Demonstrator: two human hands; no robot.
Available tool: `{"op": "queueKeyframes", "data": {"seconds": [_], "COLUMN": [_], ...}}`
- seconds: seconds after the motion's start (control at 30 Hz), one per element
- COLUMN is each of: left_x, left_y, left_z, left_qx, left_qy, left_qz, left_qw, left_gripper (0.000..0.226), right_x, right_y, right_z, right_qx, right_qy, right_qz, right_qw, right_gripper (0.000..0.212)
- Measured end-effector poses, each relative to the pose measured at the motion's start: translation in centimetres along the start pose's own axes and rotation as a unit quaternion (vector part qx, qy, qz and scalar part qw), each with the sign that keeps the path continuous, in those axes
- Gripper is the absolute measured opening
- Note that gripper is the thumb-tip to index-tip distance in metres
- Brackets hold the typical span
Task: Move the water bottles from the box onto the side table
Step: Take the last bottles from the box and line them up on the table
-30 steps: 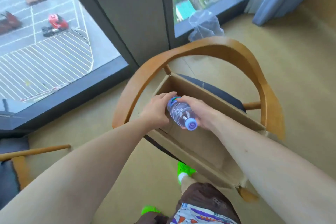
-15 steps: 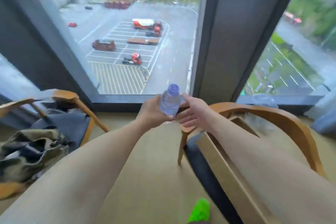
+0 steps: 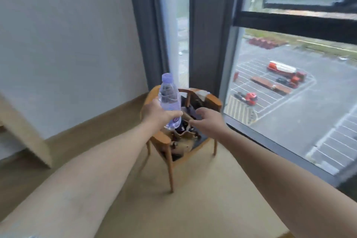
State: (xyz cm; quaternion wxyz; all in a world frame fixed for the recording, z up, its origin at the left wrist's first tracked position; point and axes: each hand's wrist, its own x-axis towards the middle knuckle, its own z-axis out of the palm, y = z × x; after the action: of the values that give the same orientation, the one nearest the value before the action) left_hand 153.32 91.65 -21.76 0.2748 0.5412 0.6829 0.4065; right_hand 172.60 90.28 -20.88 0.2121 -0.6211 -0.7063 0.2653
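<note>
A clear water bottle with a pale purple cap stands upright in the air, and my left hand grips it round its lower half. My right hand hovers just right of the bottle with loosely spread fingers, holding nothing and apart from it. The box and the side table are out of view.
A wooden chair heaped with a bag and dark clothing stands on the floor straight ahead, under my hands. A big window runs along the right, grey curtains hang behind the chair, and a pale wooden furniture edge sits left.
My view has swung left from the chair with the box to this other chair. The bottle passed from both hands to my left hand alone, and my right hand let go.
</note>
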Motion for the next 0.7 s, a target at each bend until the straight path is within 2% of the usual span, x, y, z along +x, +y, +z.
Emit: {"op": "queueKeyframes", "data": {"seconds": [0.07,0.17,0.27,0.43,0.7], "left_x": [0.0,-0.7,-1.9,-2.1,-1.7], "left_y": [-3.3,-8.1,-12.6,-19.9,-29.5], "left_z": [-5.3,-12.5,-19.6,-29.5,-48.0], "left_qx": [-0.036,-0.024,0.011,-0.006,0.015], "left_qy": [0.012,0.074,0.185,0.261,0.374], "left_qz": [-0.033,-0.075,-0.139,-0.2,-0.276], "left_qw": [0.999,0.994,0.973,0.944,0.885], "left_gripper": [0.066,0.042,0.059,0.077,0.054], "right_x": [1.1,2.4,3.8,6.1,10.1], "right_y": [-4.4,-10.8,-17.7,-27.8,-46.7], "right_z": [3.4,8.5,14.2,23.6,38.9], "right_qx": [-0.007,-0.009,-0.021,-0.02,-0.004], "right_qy": [-0.025,-0.081,-0.136,-0.222,-0.343], "right_qz": [-0.042,-0.095,-0.147,-0.214,-0.298], "right_qw": [0.999,0.992,0.98,0.951,0.891], "right_gripper": [0.04,0.054,0.064,0.064,0.064]}}
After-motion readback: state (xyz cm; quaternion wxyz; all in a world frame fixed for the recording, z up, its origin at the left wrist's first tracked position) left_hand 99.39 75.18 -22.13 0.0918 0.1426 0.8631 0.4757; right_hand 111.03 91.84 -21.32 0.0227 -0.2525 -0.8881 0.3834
